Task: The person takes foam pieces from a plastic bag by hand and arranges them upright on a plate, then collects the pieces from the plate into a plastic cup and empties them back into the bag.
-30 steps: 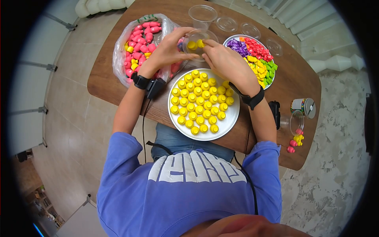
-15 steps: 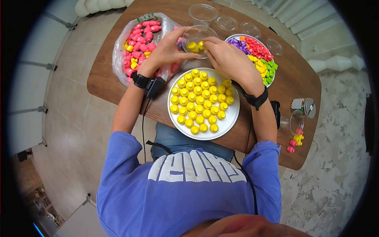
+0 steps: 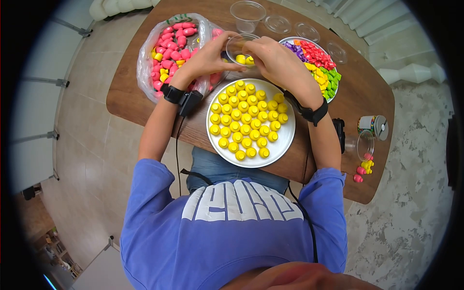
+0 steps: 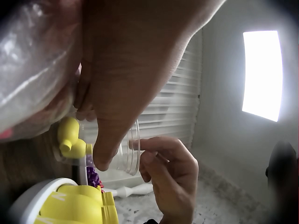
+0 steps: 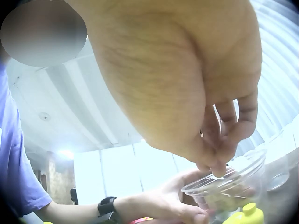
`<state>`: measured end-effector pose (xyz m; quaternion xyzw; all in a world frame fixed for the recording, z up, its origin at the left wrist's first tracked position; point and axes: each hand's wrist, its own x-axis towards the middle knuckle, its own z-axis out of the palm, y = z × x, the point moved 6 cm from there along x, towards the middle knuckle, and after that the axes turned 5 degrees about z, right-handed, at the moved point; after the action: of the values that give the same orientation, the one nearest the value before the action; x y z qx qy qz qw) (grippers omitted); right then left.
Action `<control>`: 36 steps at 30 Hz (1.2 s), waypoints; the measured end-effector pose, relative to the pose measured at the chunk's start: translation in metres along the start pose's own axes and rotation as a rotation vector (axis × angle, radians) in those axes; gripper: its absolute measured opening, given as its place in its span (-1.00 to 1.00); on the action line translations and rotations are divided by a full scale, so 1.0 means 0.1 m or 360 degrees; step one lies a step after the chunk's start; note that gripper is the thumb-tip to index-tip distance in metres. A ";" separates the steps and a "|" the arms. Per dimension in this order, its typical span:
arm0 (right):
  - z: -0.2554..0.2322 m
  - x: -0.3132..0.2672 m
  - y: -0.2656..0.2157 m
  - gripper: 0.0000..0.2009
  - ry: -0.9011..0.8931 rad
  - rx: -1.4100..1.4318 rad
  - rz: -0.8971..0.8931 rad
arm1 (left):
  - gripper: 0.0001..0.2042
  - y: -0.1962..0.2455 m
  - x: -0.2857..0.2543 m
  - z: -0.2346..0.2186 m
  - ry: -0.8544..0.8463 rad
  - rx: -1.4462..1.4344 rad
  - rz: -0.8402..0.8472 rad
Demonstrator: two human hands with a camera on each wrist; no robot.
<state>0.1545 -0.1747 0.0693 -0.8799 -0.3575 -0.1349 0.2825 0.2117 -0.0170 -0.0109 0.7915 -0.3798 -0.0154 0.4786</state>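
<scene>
My left hand (image 3: 209, 58) grips a clear plastic cup (image 3: 233, 47), thumb and fingers round its side. Yellow bottle-shaped pieces (image 4: 69, 133) lie in the bottom of the cup, which leans on its side in the left wrist view. At its mouth is my right hand (image 3: 280, 63), index fingertip just inside the rim and thumb beside it; no piece shows between these fingers. Nearer my body stands a round white plate (image 3: 281, 145) with many upright yellow pieces (image 3: 246, 118) of the same kind.
Left of the cup is a plastic bag (image 3: 145, 77) of pink and yellow pieces. A tray (image 3: 331, 100) of purple, red, yellow and green pieces stands right. Another clear cup (image 3: 247, 19) and clear lids (image 3: 277, 24) are behind. A jar (image 3: 380, 128) stands near the right edge.
Earlier my right fingers were at a yellow piece inside the cup; now they are back at its rim. The cup has tilted and shifted slightly right, with the yellow pieces in its bottom.
</scene>
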 end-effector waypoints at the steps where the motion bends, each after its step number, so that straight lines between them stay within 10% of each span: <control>1: 0.01 0.00 0.02 -0.75 0.0018 0.0029 -0.0049 | -0.16 0.01 0.00 0.00 0.0032 -0.0097 -0.0004; 15: 0.65 0.42 0.39 -0.83 -0.0837 -0.0232 0.0052 | -0.25 -0.07 -0.01 0.00 -0.0047 -0.0037 0.0087; 29: 0.60 0.44 0.33 -0.87 -0.0967 -0.0262 0.0080 | -0.31 -0.13 -0.01 0.04 -0.0071 -0.0040 0.0191; 36: 0.16 0.32 0.23 -0.80 -0.0508 -0.0009 0.0093 | -0.30 -0.14 -0.01 0.03 -0.0072 -0.0019 0.0162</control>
<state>0.1936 -0.1613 0.0615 -0.9009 -0.3717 0.0140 0.2236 0.2181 -0.0147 -0.0237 0.7677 -0.4302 -0.0111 0.4748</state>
